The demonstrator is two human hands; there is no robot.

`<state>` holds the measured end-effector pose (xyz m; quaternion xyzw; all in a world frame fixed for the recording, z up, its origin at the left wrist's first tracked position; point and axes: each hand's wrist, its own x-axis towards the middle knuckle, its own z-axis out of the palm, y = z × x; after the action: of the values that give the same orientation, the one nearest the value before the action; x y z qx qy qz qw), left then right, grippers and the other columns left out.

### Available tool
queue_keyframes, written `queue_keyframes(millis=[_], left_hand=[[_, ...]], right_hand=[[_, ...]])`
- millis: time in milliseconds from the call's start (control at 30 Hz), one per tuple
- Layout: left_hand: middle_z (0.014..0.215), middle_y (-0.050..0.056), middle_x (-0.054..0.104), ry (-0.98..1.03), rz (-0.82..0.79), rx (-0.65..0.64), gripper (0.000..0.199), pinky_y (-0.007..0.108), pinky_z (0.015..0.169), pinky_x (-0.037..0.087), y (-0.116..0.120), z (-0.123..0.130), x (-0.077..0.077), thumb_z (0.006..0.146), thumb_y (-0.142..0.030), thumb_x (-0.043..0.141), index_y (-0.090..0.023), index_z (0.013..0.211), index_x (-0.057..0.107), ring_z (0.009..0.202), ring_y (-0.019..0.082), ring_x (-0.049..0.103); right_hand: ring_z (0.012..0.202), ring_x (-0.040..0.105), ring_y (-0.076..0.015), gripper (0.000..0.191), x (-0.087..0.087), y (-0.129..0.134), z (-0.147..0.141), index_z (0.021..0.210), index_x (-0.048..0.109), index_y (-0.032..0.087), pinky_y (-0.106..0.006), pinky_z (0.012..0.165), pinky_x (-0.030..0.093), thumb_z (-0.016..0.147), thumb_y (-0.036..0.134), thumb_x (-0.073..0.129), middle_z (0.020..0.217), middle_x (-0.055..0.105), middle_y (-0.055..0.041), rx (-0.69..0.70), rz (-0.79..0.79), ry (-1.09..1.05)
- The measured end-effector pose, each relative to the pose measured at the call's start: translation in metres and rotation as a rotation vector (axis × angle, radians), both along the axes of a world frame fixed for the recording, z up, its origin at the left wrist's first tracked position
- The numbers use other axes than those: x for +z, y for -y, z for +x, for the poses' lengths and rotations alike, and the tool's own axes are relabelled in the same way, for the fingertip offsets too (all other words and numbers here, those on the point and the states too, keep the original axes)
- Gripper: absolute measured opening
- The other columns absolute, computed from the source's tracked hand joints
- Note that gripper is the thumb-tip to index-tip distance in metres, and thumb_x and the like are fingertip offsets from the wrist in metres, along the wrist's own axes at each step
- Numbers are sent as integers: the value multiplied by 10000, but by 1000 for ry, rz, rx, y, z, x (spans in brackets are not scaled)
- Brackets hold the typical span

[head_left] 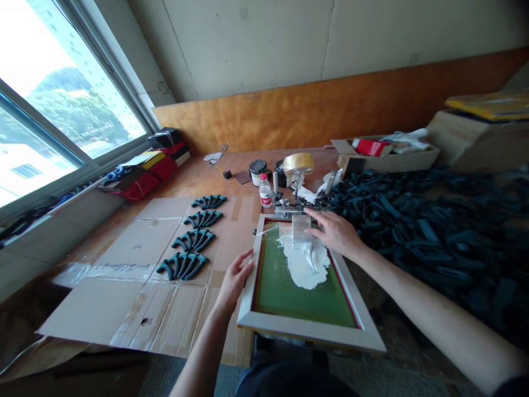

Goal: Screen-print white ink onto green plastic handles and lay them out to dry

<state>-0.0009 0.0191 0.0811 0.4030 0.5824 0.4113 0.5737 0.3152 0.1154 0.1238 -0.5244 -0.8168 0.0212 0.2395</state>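
A screen frame [311,330] with a green mesh [273,292] lies before me, its far side at a metal clamp [289,209]. White paste [308,270] is spread over the mesh's upper middle. A flat pale scraper [301,229] stands at the paste's far end. My right hand [334,232] is beside the scraper's right edge, fingers spread and reaching across it; whether it grips the scraper is unclear. My left hand [238,277] is at the frame's left side, fingers bent against the edge.
Dark curved parts [184,266] lie in several groups on flattened cardboard [111,309] at the left. A red-capped bottle [265,193], a lidded tub [258,170] and a tape roll [298,162] stand behind the frame. Dark parts [413,220] are heaped at the right.
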Motion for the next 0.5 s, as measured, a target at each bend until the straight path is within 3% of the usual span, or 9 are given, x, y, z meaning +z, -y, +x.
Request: queue_keyframes(millis=[67, 133, 233, 300, 400, 433, 500], left_hand=[[753, 8, 660, 55, 75, 34, 556, 219, 547, 444, -10, 6, 31, 746, -630, 600, -163, 1042, 660, 620, 131, 591], [834, 30, 676, 123, 211, 81, 545, 232, 588, 474, -29, 14, 58, 792, -653, 522, -163, 991, 654, 691, 147, 617], [913, 65, 678, 220, 369, 124, 560, 251, 617, 506, -65, 26, 91, 822, -658, 466, -167, 1044, 619, 801, 175, 643], [865, 82, 677, 236, 402, 143, 574, 248, 612, 510, -84, 32, 104, 820, -671, 453, -150, 995, 618, 818, 184, 648], [861, 77, 687, 258, 402, 263, 575, 236, 622, 505, -79, 43, 95, 809, -675, 468, -166, 1049, 585, 800, 166, 655], [859, 79, 694, 262, 336, 277, 590, 232, 603, 498, -67, 49, 83, 792, -674, 499, -166, 1081, 572, 759, 159, 655], [843, 97, 706, 271, 71, 173, 651, 234, 545, 477, -31, 66, 50, 739, -676, 573, -146, 1115, 564, 672, 163, 649]], right_hand=[[778, 597, -202, 428, 0, -2, 24, 1270, 543, 180, -317, 720, 471, 926, 421, 462, 889, 655, -61, -165, -7, -99], [743, 596, -202, 391, -15, 8, 42, 1115, 614, 168, -322, 691, 472, 932, 444, 404, 850, 649, -65, -267, -60, -113], [780, 593, -221, 347, -57, 37, 41, 864, 644, 195, -329, 704, 470, 870, 509, 497, 809, 637, -59, -196, -170, -12], [849, 589, -236, 298, -85, 56, 25, 777, 624, 195, -330, 744, 459, 822, 487, 594, 843, 636, -66, -110, -221, 81], [913, 585, -245, 183, -106, 74, -3, 799, 595, 170, -321, 760, 436, 855, 345, 595, 913, 640, -98, -105, -325, 202], [882, 593, -235, 163, -107, 78, -12, 815, 585, 165, -311, 739, 432, 884, 310, 558, 887, 642, -98, -143, -367, 194], [802, 597, -212, 185, -100, 88, -33, 844, 565, 163, -299, 703, 424, 939, 289, 467, 824, 637, -89, -234, -403, 115]])
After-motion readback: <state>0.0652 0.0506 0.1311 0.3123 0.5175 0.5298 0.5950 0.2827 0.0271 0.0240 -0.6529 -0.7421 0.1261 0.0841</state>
